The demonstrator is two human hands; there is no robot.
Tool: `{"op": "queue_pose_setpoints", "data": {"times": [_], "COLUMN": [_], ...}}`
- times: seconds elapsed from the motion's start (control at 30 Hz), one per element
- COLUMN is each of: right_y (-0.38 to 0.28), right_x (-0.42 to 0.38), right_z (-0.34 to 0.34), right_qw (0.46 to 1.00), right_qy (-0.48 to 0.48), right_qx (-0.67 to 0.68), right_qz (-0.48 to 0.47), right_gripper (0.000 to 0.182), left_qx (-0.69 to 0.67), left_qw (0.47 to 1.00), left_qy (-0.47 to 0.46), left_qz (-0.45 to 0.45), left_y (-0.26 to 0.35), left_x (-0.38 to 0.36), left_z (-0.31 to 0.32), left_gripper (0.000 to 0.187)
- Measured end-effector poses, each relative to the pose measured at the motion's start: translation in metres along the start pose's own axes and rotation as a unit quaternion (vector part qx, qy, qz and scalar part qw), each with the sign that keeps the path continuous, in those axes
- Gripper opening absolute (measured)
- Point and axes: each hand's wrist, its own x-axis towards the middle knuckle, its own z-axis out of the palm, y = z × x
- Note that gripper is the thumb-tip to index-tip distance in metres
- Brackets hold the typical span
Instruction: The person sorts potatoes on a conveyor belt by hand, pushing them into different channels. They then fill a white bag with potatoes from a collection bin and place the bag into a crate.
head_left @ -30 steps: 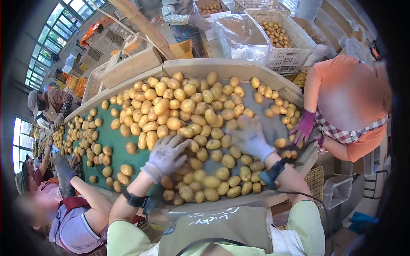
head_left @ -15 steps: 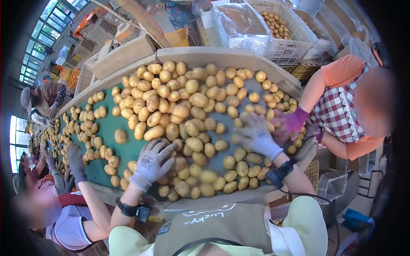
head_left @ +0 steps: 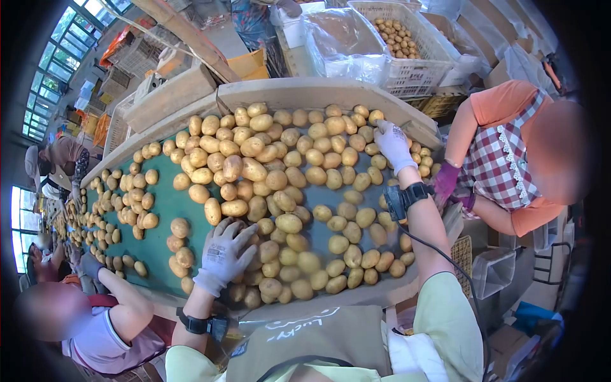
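A heap of yellow potatoes (head_left: 252,148) covers much of the green sorting belt (head_left: 160,213). My left hand (head_left: 226,251), in a pale work glove, lies with spread fingers against the potatoes at the near left of the heap. My right hand (head_left: 393,146), gloved the same way, is stretched to the far right side, its fingers extended beside a potato (head_left: 376,116) at their tips. Part of its fingers and anything under the palm are hidden. Looser potatoes (head_left: 353,256) lie between my arms.
A co-worker's purple-gloved hand (head_left: 447,180) is at the right edge. Another person's gloved hand (head_left: 91,265) is at the left. Beyond the wooden rim (head_left: 305,91) stand a white crate (head_left: 420,69) of potatoes and a plastic-lined box (head_left: 347,44). A cable (head_left: 445,254) hangs from my right wrist.
My right hand has moved away from me, from mid-belt to the far right potatoes. My left hand has shifted slightly. The co-worker's purple glove has drawn back to the right.
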Motion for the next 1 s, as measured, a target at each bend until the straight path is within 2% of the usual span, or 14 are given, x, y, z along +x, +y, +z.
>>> {"op": "queue_pose_setpoints", "data": {"times": [0.03,0.17,0.23,0.3,0.37,0.43,0.5,0.63,0.7,0.77,0.83,0.9,0.97,1.0], "right_y": [-0.012,-0.06,-0.053,-0.081,-0.078,-0.065,-0.085,-0.155,-0.176,-0.176,-0.179,-0.174,-0.183,-0.184], "right_x": [0.0,-0.017,-0.011,0.0,-0.016,-0.047,-0.083,-0.139,-0.155,-0.16,-0.168,-0.177,-0.187,-0.191], "right_z": [-0.002,0.02,0.048,0.031,0.024,0.023,0.014,-0.031,-0.037,-0.024,-0.025,-0.022,-0.02,-0.017], "right_qw": [1.0,0.953,0.935,0.928,0.937,0.976,0.952,0.941,0.929,0.905,0.889,0.876,0.842,0.835], "right_qy": [-0.002,-0.174,-0.176,-0.324,-0.318,-0.148,-0.102,-0.229,-0.244,-0.207,-0.291,-0.251,-0.289,-0.31], "right_qx": [0.0,-0.073,-0.193,-0.172,-0.132,0.102,0.231,0.201,0.098,0.152,0.056,0.086,0.101,0.062], "right_qz": [-0.002,-0.236,-0.239,-0.056,-0.053,-0.127,-0.171,-0.148,-0.259,-0.34,-0.35,-0.403,-0.444,-0.451], "right_gripper": [0.033,0.049,0.055,0.057,0.06,0.067,0.073,0.074,0.08,0.086,0.093,0.09,0.089,0.092], "left_qx": [-0.003,-0.028,-0.036,-0.038,-0.058,-0.074,-0.146,-0.161,-0.115,-0.109,-0.119,-0.183,-0.279,-0.279], "left_qw": [1.0,0.999,0.999,0.999,0.998,0.997,0.988,0.977,0.983,0.983,0.99,0.977,0.934,0.948], "left_qy": [0.002,0.016,-0.002,-0.009,-0.015,0.015,0.052,0.111,0.102,0.11,-0.043,-0.045,-0.224,-0.142], "left_qz": [0.0,-0.005,-0.01,-0.011,-0.001,0.013,0.023,0.086,0.097,0.104,0.067,0.103,0.02,0.057], "left_y": [0.0,0.0,0.004,0.003,0.0,-0.005,0.004,0.043,0.053,0.058,0.059,0.054,0.054,0.048], "left_x": [0.001,0.006,0.008,0.011,0.007,0.01,0.01,0.041,0.054,0.058,0.06,0.055,0.049,0.038], "left_z": [0.0,0.006,0.005,0.003,0.004,0.002,-0.007,-0.029,-0.024,-0.026,-0.029,-0.031,-0.037,-0.013], "left_gripper": [0.052,0.05,0.05,0.049,0.048,0.045,0.042,0.043,0.043,0.041,0.039,0.039,0.041,0.037]}}
